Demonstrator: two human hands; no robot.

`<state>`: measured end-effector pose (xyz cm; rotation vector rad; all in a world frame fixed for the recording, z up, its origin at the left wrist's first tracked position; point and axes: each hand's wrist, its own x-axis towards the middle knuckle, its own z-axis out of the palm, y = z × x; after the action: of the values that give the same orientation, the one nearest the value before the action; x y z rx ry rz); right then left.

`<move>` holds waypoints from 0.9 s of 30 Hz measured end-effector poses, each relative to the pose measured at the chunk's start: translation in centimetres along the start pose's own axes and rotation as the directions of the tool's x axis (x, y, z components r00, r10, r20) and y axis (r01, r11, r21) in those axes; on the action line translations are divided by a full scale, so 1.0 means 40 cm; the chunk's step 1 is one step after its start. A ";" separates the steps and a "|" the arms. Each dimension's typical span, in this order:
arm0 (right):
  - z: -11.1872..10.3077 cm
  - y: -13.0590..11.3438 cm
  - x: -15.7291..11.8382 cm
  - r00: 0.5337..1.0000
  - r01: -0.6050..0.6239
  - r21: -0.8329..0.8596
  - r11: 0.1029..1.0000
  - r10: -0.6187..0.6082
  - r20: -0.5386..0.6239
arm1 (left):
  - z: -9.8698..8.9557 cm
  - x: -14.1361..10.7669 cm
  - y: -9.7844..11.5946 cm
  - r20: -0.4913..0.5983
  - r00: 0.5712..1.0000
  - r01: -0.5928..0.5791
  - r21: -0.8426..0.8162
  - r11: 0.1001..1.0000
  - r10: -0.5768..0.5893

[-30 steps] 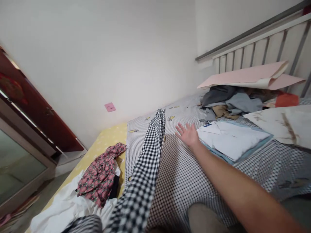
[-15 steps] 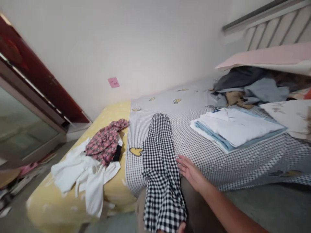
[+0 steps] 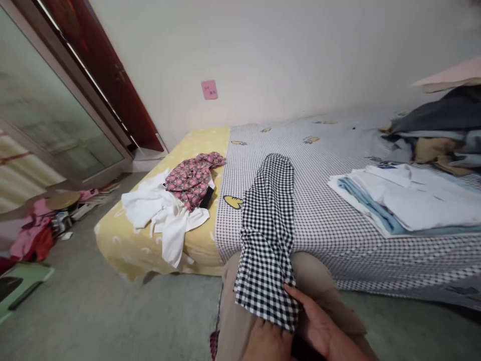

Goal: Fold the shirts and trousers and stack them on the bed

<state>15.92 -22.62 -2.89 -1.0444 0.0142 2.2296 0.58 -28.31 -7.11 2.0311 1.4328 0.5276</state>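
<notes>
A black-and-white checked garment, folded into a long strip, runs from the bed down over my knees. My left hand is closed at its near hem, with the fingertips hidden under the cloth. My right hand grips the lower right corner, one finger lying on top and the others mostly out of sight beneath. Left of the garment, a pink patterned piece of clothing lies crumpled over white clothing. On the right rests a stack of folded white and light-blue shirts.
The bed carries a checked sheet and a yellow sheet. Dark and brown clothes are heaped at the far right. A green stool and scattered belongings occupy the floor at left.
My right hand has moved from beside the garment's middle to its near corner and closed on it. The near end has been drawn up slightly, and the view has turned left.
</notes>
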 end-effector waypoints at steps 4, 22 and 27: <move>-0.003 -0.001 0.032 0.999 0.004 0.014 1.000 -0.003 -0.043 | -0.074 -0.031 -0.020 0.038 0.999 0.020 -0.027 0.999 -0.019; -0.007 0.027 0.073 0.990 0.119 0.055 0.991 -0.123 0.074 | -0.256 0.305 -0.039 -0.493 0.866 0.107 0.016 0.994 -0.085; 0.005 0.021 0.066 0.992 0.101 0.073 0.992 -0.106 0.074 | -0.257 0.168 -0.071 -0.526 0.810 0.108 -0.299 0.948 -0.258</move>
<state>14.08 -21.73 -4.78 -0.9001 0.0030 2.1585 -5.53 -18.83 -1.43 1.5657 1.7601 1.2342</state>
